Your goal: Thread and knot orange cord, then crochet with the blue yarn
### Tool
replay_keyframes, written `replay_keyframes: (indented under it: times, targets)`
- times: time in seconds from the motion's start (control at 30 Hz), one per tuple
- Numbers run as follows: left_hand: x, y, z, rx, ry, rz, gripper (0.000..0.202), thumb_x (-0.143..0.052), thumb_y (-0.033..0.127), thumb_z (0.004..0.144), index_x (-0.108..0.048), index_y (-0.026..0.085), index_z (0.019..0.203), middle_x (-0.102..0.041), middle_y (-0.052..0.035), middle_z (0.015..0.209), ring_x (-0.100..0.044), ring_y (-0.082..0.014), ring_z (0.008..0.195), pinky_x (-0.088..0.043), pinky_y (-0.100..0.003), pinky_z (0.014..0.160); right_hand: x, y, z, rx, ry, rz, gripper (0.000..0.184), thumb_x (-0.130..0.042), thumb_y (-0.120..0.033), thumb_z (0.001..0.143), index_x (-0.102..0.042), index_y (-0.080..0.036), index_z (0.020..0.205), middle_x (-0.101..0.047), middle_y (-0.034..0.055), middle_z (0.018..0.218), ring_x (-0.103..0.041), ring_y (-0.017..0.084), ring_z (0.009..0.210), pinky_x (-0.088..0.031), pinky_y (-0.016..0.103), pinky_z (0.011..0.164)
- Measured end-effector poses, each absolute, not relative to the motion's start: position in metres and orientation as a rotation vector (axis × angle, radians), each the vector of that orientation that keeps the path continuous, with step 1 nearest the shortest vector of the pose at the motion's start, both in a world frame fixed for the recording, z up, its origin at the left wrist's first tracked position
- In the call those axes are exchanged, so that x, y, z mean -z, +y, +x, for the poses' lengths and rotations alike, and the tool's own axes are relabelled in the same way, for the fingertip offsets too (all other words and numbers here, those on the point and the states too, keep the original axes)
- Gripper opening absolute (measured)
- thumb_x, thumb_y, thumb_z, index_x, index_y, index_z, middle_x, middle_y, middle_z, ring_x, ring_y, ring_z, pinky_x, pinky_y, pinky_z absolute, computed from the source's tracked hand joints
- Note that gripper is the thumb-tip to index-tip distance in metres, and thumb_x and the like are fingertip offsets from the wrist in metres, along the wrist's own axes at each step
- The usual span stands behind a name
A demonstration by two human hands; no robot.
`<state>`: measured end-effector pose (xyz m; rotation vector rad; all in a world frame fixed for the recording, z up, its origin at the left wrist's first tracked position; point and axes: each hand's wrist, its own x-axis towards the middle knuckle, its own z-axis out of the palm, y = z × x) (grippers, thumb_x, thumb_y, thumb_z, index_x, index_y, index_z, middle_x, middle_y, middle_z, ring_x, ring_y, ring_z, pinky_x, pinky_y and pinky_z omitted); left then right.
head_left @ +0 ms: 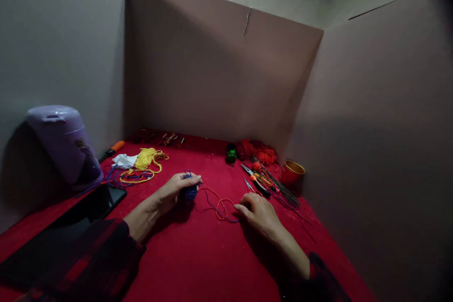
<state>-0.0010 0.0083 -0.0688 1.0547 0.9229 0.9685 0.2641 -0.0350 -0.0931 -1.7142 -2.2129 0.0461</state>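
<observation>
Mid-view, over the red surface (198, 259): a red strand (221, 218) and a blue strand (231, 221), looped loosely.
Left hand (177, 188): fingers closed around the blue yarn ball (189, 194), left of the strands, thumb on top.
Right hand (261, 213): fingers curled, thumb tip by the strands; cannot tell whether they grip them.
Beyond the right hand: orange-and-black pliers (261, 186), red yarn (265, 154), a red cup (292, 180) with gold inside.
On the left: yellow yarn (146, 158) beside a white cloth (125, 161), black phone (106, 198), lilac container (65, 141).

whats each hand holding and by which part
Left hand holds the blue yarn bundle near its top; whether right hand pinches strands cannot be told.
</observation>
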Motion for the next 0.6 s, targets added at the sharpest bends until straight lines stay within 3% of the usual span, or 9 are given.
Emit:
replay_keyframes:
  times: [0.13,0.33,0.6]
  targets:
    - [0.068,0.008,-0.001,-0.953,0.925,1.053,0.034,-0.075,0.04,0.062,-0.065,0.012,0.078,-0.06,-0.003,0.064,-0.05,-0.0089,0.053,-0.037,-0.02,0.049,0.093,-0.041,0.26,-0.141,-2.27,-1.681,0.013,-0.061,-0.028,0.08,-0.057,-0.019,0.072,-0.061,0.0038,0.077,-0.053,0.017,0.072,-0.032,0.026,0.06]
    - [0.068,0.007,0.0,-0.939,0.929,1.068,0.035,-0.074,0.042,0.062,-0.064,0.012,0.077,-0.059,-0.0021,0.063,-0.05,-0.0086,0.052,-0.038,-0.02,0.048,0.1,-0.035,0.258,-0.41,-2.091,-1.552,0.014,-0.047,-0.017,0.084,-0.048,-0.019,0.071,-0.056,0.0029,0.071,-0.046,0.015,0.063,-0.029,0.026,0.056]
    - [0.073,0.01,-0.001,-0.955,0.933,1.113,0.035,-0.073,0.042,0.063,-0.063,0.012,0.077,-0.059,-0.003,0.065,-0.05,-0.0096,0.054,-0.037,-0.02,0.048,0.094,-0.029,0.274,-0.797,-2.042,-1.402,0.004,-0.056,-0.013,0.074,-0.057,-0.017,0.075,-0.061,0.0005,0.072,-0.054,0.013,0.066,-0.042,0.022,0.058]
